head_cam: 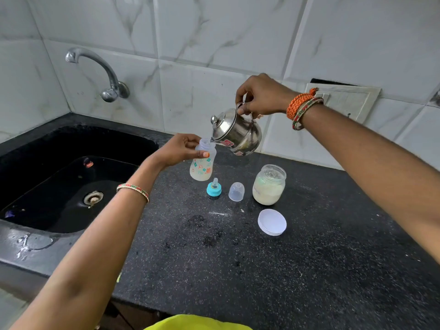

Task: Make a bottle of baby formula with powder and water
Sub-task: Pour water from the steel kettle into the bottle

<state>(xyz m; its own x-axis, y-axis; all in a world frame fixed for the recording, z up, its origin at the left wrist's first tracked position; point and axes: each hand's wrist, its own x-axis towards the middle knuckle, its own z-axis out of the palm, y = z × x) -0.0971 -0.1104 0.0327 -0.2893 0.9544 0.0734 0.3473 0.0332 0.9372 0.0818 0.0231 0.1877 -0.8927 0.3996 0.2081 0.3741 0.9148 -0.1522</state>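
Note:
My left hand grips a clear baby bottle with coloured prints, held upright just above the black counter. The bottle is uncapped and holds pale liquid in its lower part. My right hand holds a small steel kettle by its handle, tilted left so its spout sits over the bottle's mouth. On the counter below stand the teal nipple ring, a clear dome cap and an open glass jar of formula powder. The jar's white lid lies nearer to me.
A black sink with a drain fills the left side, under a wall tap. Water puddles on the sink's front rim. Some powder is spilled on the speckled counter near the jar. A tiled wall runs behind.

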